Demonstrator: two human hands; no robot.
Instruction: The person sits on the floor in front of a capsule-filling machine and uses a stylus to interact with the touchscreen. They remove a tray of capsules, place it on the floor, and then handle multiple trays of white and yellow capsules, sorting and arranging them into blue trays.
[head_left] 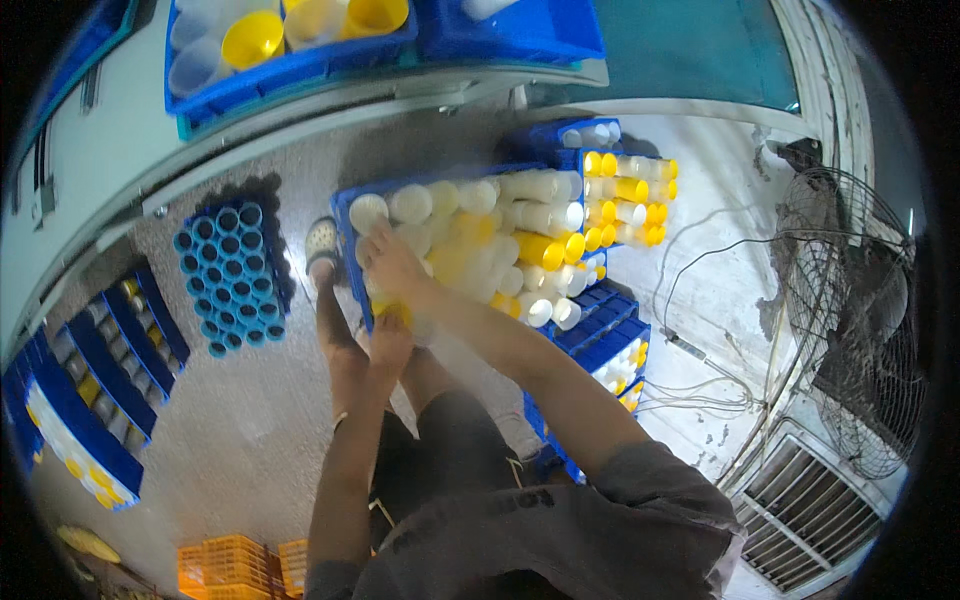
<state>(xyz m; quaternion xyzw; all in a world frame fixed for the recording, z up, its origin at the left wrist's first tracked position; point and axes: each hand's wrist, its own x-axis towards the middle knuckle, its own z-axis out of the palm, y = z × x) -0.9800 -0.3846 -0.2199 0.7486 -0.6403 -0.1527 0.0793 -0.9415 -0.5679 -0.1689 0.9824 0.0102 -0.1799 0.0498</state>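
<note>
In front of me a blue crate is filled with white translucent cups and yellow ones, many lying on their sides and some blurred. My right hand reaches over its left part, fingers stretched toward a white cup at the far left corner. Closer to my body, my left hand is at the crate's near left corner. Its fingers are closed around a yellow cup, partly hidden by the hand.
Blue tubes stand grouped on the floor to the left, beside blue crates of cups. More stacked crates are at the right. A wire fan guard and cables lie further right. Above is a machine with a cup bin. Orange crates sit lower left.
</note>
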